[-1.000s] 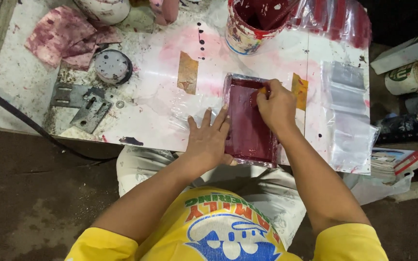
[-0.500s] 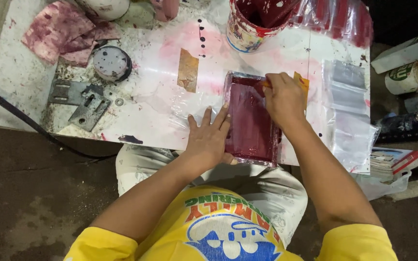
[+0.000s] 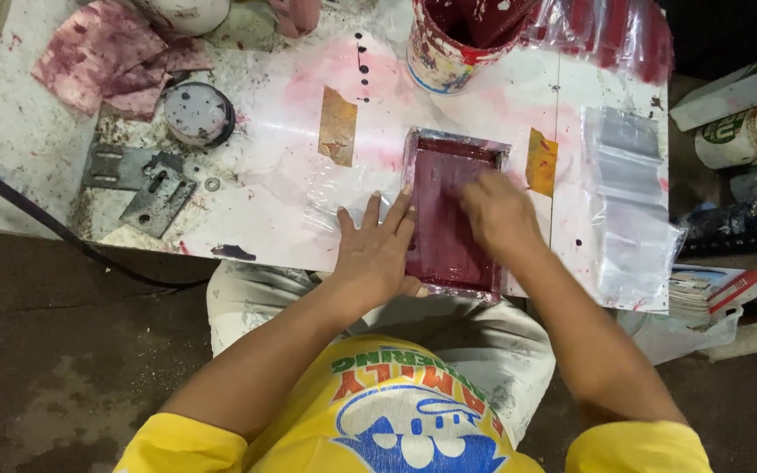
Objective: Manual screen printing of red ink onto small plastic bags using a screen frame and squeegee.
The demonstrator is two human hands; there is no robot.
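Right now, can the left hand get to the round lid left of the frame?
Probably yes. The left hand lies flat against the red-stained frame, and the round lid sits up and to its left. Only bare, stained tabletop shows between them; nothing blocks the way.

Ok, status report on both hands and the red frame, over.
Left hand flat on the table, against the red frame. Right hand on the frame, blurred. Paint bucket behind the frame, apart from it.
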